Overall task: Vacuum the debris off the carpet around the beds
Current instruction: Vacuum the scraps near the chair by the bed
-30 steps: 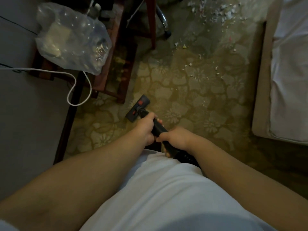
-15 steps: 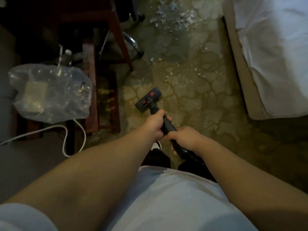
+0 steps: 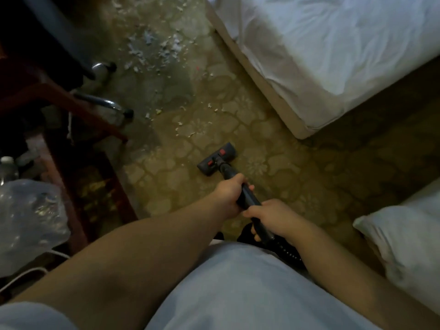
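Curled round wand (image 3: pixel 248 200): left hand (image 3: pixel 228 194) ahead of right hand (image 3: pixel 273 216)

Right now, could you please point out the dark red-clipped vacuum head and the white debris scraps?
Dark red-clipped vacuum head (image 3: pixel 216 159): head view, top middle.
White debris scraps (image 3: pixel 148 40): head view, densest patch.

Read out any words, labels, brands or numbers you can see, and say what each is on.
No text is readable in this view.
Vacuum head: two red patches, no lettering visible.
Vacuum wand: plain black, no marking visible.
Bottle at far left: too dark and blurred to read any label.
Plastic bag: contents blurred, nothing legible.
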`<act>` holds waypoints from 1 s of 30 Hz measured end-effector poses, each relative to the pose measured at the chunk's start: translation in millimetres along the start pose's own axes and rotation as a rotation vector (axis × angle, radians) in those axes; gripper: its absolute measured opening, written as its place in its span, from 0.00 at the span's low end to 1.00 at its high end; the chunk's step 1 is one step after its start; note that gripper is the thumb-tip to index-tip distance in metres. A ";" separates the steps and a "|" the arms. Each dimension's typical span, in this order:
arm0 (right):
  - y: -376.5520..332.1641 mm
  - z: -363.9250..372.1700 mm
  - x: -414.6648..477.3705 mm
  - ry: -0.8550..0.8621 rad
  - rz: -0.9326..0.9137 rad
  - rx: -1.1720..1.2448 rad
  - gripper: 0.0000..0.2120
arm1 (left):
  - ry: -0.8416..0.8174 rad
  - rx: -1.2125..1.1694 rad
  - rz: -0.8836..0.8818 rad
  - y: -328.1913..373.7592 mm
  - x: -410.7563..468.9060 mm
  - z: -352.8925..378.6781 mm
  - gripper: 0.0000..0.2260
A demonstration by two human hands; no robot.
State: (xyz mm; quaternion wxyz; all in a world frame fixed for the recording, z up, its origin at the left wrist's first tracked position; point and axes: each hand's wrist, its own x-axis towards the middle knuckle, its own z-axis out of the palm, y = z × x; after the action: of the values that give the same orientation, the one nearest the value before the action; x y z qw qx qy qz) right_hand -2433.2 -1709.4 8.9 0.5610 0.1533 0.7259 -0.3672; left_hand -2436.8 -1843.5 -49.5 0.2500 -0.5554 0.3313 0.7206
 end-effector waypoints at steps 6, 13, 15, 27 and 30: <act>42.1 -92.7 -20.3 0.060 0.050 0.109 0.17 | -0.074 0.126 0.016 -33.1 -2.5 106.2 0.05; 72.0 -154.3 -25.1 0.115 0.030 0.097 0.16 | -0.111 0.222 0.002 -53.3 -6.1 175.0 0.05; 67.9 -161.3 -24.3 0.104 0.012 0.101 0.13 | -0.097 0.211 0.003 -47.7 -6.2 180.1 0.04; -15.4 -142.0 20.4 -0.009 -0.030 0.056 0.24 | 0.005 0.097 0.076 30.3 14.8 136.1 0.06; -58.2 -123.7 38.6 -0.030 -0.031 0.054 0.17 | 0.014 0.088 0.100 70.0 24.8 111.0 0.05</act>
State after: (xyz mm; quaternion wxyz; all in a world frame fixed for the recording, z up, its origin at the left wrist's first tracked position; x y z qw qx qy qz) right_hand -2569.4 -1669.3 6.7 0.5617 0.1516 0.7096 -0.3975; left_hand -2564.7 -1805.7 -41.3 0.2355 -0.5317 0.3920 0.7129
